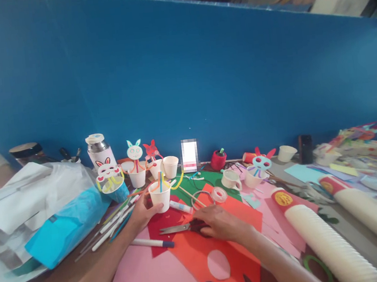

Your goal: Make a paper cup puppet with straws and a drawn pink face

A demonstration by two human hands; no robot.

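My left hand [147, 212] is closed around a white paper cup [161, 198], held upright, with blue and orange strips standing in it and a yellow pipe cleaner [178, 182] bent out to its right. My right hand [213, 221] is on the dark handles of the scissors [175, 229], fingers curled over them; the blades point left above the red paper [161, 240]. Just behind the scissors lies a white glue stick [181, 206]. A marker with a dark blue cap [154, 242] rests below the blades. Orange paper [233, 248] with a round hole spreads under my right hand.
Paper cups with animal-face figures [135, 153] stand along the blue partition [181, 70], beside a thermos [99, 151]. A tape roll [219, 194] and a mug [231, 179] are behind my right hand. Stacked paper cups [327, 238] lie right; plastic bags [55, 186] and several pens [116, 222] lie left.
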